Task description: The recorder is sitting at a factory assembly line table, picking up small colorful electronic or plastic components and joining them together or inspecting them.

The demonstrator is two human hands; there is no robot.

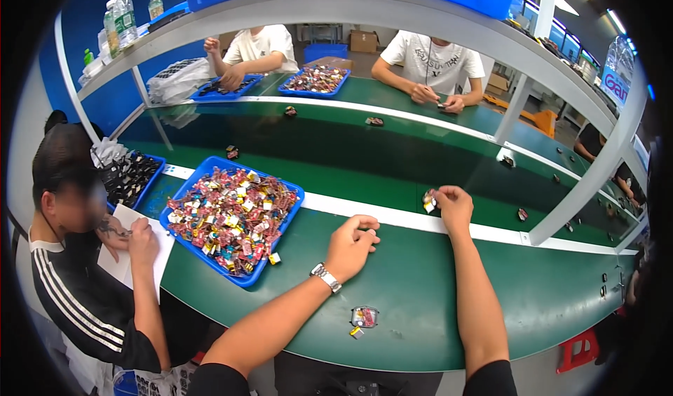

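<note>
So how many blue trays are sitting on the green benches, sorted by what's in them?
Trays of colourful packets: 2, the near tray and the far right tray
Trays of dark pieces: 2, the left tray and the far left tray
Total: 4

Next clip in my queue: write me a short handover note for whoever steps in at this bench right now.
Right hand: stretched forward to the white strip at the belt's edge, pinching a small colourful packet in its fingertips.
Left hand: loosely curled, resting on the green table; I cannot tell if it holds anything.
Supply: blue tray heaped with small colourful packets, to the left.
Near edge: one small dark-framed piece with a tiny scrap beside it, untouched.
Done: several small pieces already lie spaced along the conveyor belt.
Left: the tray is still heaped.
</note>
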